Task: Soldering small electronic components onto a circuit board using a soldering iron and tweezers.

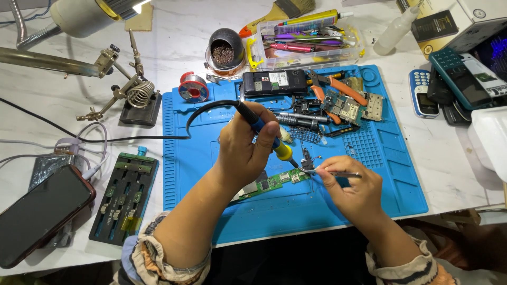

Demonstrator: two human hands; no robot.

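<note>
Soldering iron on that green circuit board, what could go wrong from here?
1. The soldering iron tip sits close to the right hand fingers pinching the tweezers; a slip could burn them.
2. The green circuit board looks unclamped on the blue mat and may shift.
3. The iron's cord could snag the solder spool.

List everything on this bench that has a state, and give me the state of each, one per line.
Left hand: gripping the soldering iron, tip down at the circuit board.
Right hand: pinching tweezers at the board.
Circuit board: bare, flat on the blue mat.
Desk lamp: lit.
Smartphone: screen dark.
Black phone: back cover off.
Iron stand: empty.
Clear box: open, full of tools.
</note>
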